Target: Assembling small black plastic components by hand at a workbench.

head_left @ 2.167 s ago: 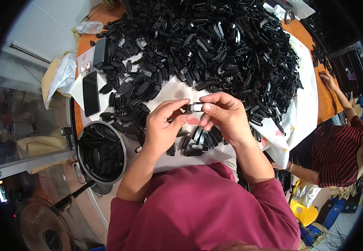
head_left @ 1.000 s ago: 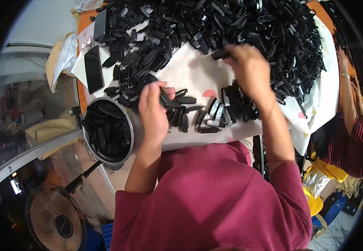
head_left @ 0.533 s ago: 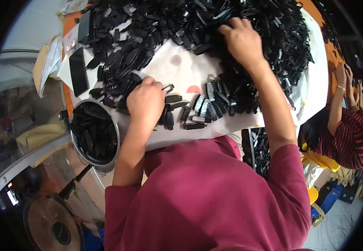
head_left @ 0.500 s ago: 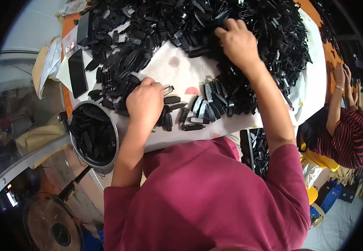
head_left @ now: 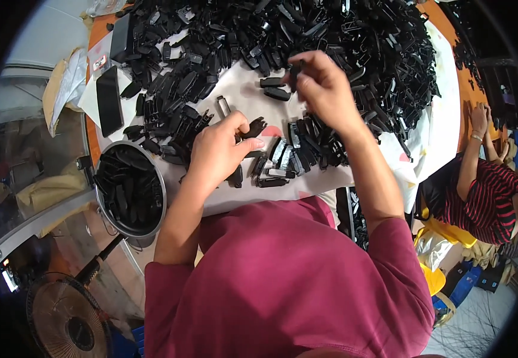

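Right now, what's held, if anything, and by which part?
The right hand holds a small black plastic piece, gripped part blurred; whether the left hand holds anything cannot be told.

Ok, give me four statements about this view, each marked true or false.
1. The right hand holds a dark piece. True.
2. The left hand touches the right hand. False: the left hand is apart from it.
3. The black phone lies left of the pile of black pieces. True.
4. The round container is on the person's right. False: the round container is on the left.
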Available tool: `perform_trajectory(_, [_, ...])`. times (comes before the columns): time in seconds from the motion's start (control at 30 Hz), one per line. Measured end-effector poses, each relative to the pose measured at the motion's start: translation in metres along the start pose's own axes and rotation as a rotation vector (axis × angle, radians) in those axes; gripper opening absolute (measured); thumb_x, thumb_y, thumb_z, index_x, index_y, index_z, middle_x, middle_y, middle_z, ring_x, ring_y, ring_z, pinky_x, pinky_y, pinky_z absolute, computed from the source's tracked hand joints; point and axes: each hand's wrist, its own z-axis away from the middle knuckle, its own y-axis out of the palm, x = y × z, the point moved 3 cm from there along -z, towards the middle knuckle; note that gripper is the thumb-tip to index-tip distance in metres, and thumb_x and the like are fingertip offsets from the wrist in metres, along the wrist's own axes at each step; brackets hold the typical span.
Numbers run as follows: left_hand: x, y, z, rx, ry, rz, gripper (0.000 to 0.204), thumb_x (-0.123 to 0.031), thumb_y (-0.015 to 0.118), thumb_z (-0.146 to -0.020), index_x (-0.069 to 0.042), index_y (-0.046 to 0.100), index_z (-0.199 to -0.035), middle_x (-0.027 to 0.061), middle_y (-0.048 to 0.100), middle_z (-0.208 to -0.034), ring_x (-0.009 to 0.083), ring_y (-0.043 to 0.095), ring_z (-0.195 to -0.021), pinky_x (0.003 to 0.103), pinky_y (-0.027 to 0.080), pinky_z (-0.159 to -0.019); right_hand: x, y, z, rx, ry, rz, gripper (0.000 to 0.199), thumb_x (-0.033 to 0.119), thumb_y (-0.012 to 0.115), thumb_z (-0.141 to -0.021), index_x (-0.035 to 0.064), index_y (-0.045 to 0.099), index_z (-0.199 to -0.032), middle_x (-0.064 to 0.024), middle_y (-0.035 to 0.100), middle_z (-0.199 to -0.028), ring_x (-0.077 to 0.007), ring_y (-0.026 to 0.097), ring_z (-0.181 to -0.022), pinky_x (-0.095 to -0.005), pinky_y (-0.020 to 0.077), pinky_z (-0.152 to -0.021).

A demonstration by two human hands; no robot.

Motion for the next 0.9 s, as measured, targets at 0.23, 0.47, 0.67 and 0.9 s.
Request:
perform_trajectory(0.23, [-0.003, 0.000, -0.002, -0.217, 0.319, 0.820, 0.026, -0.003, 0.065, -0.077, -0.003, 0.058, -0.101, -0.0013, 0.054, -0.082, 0.0059, 0.048, -0.071, 0.020, 0.041, -0.062, 0.016, 0.032, 0.023, -0.062, 0.037, -0.537, 0.018, -0.005, 0.053, -0.082, -0.0005, 0.059, -0.098, -0.0119, 0.058, -0.097, -0.0199, 0.062, -0.073, -0.0246, 0.0528, -0.052])
perform_trajectory(0.47, [-0.003, 0.010, -0.008, -0.122, 0.269, 1.478, 0.030, -0.007, 0.064, -0.081, -0.002, 0.054, -0.109, -0.0015, 0.056, -0.084, 0.0031, 0.047, -0.069, 0.017, 0.040, -0.061, 0.033, 0.043, 0.040, 0.064, -0.406, 0.274, 0.025, -0.007, 0.061, -0.074, -0.0005, 0.062, -0.099, -0.0108, 0.061, -0.095, -0.0192, 0.059, -0.082, -0.0253, 0.0475, -0.068])
perform_trajectory(0.67, [-0.013, -0.006, -0.002, -0.303, 0.312, 1.288, 0.032, -0.006, 0.071, -0.075, -0.001, 0.057, -0.103, 0.0021, 0.061, -0.086, 0.0063, 0.055, -0.075, 0.019, 0.046, -0.068, 0.038, 0.039, 0.043, 0.028, -0.501, 0.291, 0.033, -0.003, 0.061, -0.078, -0.0004, 0.058, -0.110, -0.0130, 0.059, -0.102, -0.0173, 0.059, -0.086, -0.0248, 0.0477, -0.070])
perform_trajectory(0.9, [-0.013, -0.012, 0.007, -0.283, 0.295, 1.198, 0.035, -0.003, 0.075, -0.069, 0.002, 0.058, -0.100, 0.0034, 0.061, -0.089, 0.0074, 0.056, -0.080, 0.019, 0.046, -0.071, 0.048, 0.033, 0.047, 0.012, -0.532, 0.423, 0.030, -0.001, 0.063, -0.077, 0.0021, 0.062, -0.106, -0.0117, 0.061, -0.094, -0.0174, 0.059, -0.078, -0.0244, 0.0471, -0.065])
